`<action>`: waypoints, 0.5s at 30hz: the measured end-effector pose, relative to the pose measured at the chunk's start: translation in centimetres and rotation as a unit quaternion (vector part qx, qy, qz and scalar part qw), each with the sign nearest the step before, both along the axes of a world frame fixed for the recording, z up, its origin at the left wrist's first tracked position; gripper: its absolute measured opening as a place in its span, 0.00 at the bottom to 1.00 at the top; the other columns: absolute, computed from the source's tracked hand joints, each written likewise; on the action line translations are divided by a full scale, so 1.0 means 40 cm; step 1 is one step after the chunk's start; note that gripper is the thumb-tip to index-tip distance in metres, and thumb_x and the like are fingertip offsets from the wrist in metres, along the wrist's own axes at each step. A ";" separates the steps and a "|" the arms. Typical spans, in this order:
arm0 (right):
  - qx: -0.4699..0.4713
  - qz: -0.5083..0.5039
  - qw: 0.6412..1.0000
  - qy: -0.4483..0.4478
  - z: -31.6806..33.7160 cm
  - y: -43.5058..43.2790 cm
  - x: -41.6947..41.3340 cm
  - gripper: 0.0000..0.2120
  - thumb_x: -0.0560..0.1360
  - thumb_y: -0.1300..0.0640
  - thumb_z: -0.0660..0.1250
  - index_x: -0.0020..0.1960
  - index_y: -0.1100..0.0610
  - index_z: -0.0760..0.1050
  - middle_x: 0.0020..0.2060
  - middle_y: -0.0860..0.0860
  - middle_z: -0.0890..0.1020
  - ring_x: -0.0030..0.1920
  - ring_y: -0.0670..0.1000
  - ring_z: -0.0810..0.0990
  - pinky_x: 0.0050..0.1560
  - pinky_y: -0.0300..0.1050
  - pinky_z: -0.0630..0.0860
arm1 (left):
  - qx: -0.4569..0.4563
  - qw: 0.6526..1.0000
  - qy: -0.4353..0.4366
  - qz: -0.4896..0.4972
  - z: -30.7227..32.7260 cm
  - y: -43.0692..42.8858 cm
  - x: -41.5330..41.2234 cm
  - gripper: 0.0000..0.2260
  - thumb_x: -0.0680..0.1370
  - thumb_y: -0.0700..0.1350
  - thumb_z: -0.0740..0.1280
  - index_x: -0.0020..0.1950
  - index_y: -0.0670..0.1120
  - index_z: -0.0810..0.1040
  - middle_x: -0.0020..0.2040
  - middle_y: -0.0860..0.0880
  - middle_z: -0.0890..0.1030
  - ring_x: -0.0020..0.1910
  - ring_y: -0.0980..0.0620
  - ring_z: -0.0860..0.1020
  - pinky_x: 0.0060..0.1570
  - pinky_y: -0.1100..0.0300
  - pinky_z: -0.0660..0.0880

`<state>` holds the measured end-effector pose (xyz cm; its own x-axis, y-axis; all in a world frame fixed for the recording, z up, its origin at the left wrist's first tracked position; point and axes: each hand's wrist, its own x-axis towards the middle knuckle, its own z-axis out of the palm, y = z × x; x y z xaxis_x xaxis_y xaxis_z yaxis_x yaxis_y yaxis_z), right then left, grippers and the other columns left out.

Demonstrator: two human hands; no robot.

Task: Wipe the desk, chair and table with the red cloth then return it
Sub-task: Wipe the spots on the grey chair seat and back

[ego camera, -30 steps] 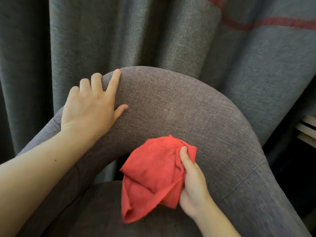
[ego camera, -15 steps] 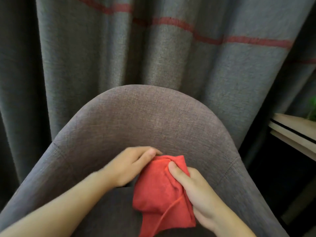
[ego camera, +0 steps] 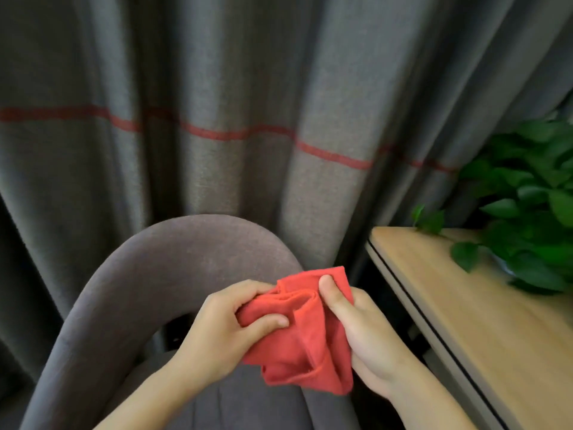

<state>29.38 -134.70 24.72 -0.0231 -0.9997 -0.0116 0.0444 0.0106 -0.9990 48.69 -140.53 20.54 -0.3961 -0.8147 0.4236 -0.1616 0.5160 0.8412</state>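
Grey curtain (ego camera: 217, 88) with a thin red stripe (ego camera: 235, 135) hangs across the whole back of the scene, falling in soft folds behind everything. Up close, the fingers (ego camera: 269, 324) of the left hand (ego camera: 226, 333) are curled and pressed into the left edge of the red cloth (ego camera: 307, 339), thumb on top, bunching the fabric between thumb and forefinger. On the other side the right hand (ego camera: 369, 342) grips the cloth too, its thumb (ego camera: 333, 294) laid flat across the upper corner and the remaining digits wrapped behind, hidden by the fabric. The cloth is crumpled and folded between both hands, held up in the air above the seat of the chair (ego camera: 173, 265), not touching it as far as I can tell. The chair's rounded grey-brown back curves up behind the hands, close to the curtain. To the right stands a light wooden desk (ego camera: 465, 311), and a leafy green plant (ego camera: 527, 206) sits at its far end
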 end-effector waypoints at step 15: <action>-0.020 -0.212 0.966 0.146 0.621 0.602 -0.331 0.20 0.71 0.52 0.72 0.57 0.30 0.79 0.58 0.31 0.82 0.60 0.35 0.79 0.62 0.38 0.76 | 0.057 0.954 -0.033 -0.293 0.862 0.381 -0.441 0.06 0.73 0.40 0.77 0.47 0.48 0.85 0.47 0.48 0.84 0.48 0.51 0.83 0.53 0.56 0.78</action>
<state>16.14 -110.61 49.55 -0.4264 -0.8994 0.0960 -0.2472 0.0137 -0.9689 31.03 -125.29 55.01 -0.8199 -0.4849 0.3044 0.0725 0.4395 0.8953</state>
